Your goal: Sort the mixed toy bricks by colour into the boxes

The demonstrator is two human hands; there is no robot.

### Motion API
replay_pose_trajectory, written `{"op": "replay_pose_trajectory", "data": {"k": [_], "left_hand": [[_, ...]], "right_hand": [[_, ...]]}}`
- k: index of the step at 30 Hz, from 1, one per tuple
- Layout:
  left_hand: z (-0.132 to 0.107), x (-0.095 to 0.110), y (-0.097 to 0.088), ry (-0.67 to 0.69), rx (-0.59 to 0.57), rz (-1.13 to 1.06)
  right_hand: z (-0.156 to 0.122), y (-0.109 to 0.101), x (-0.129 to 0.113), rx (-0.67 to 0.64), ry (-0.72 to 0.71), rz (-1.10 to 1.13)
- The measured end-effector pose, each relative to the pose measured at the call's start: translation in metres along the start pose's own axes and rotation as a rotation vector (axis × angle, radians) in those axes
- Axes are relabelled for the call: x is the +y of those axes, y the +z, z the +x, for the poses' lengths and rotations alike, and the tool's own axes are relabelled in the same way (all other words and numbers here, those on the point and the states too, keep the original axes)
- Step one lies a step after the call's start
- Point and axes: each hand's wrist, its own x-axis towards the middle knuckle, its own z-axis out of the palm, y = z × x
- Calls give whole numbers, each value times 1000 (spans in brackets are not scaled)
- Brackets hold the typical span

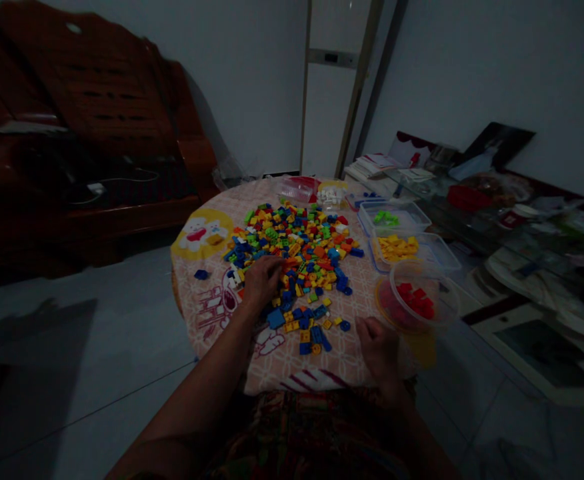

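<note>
A heap of mixed toy building bricks [302, 247] covers the middle of the cloth-covered round table [345, 360]. At the heap's near left side, my left hand [262, 283] reaches in with its fingers bent together. Its fingertips are among the bricks beside some orange ones, and what they pinch is hidden. My right hand [379, 347] is curled closed over the cloth at the near right, and its inside cannot be seen. Close beyond it stands a round clear tub [447, 303] with red bricks [417, 300]. Several loose blue and yellow bricks [312, 327] lie between my hands.
Along the table's right side are clear boxes with yellow bricks [397, 248] and green bricks [386, 219]. White bricks [329, 195] sit in a container at the back, beside a clear lidded box [297, 190]. A glass side table [422, 187] stands right, a wooden bench [102, 107] left.
</note>
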Motion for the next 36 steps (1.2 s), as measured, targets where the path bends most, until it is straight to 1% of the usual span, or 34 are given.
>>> {"op": "replay_pose_trajectory", "data": {"k": [3,5,8,10,12,16,18,23,26,29,34,36], "left_hand": [[-1,-1,-1,-9,7,-10],[-1,-2,-1,-20,13,-22],[-1,-4,-2,-31,19,-43],[-1,-5,-3,-36,23,-51],[-1,-6,-2,-42,25,-52],[-2,-7,-2,-29,36,-52],[-2,-7,-2,-21,36,-58],[-2,-6,-3,-30,37,-82],[-2,-5,-3,-30,40,-92],[-2,-6,-2,-28,41,-99],[-2,-6,-2,-38,46,-103],[-2,-6,-3,-37,38,-103]], "right_hand": [[17,8,-6,-40,24,116],[27,13,-13,-85,15,171],[38,20,-27,-162,-25,196],[44,24,-33,-197,-76,169],[49,29,-35,-221,-113,98],[55,36,-29,-262,-117,-98],[56,36,-26,-307,-142,-157],[53,28,-28,-494,-237,-236],[52,25,-27,-537,-248,-204],[51,24,-24,-505,-195,-109],[54,20,-23,-414,28,144],[55,17,-27,-373,85,242]]}}
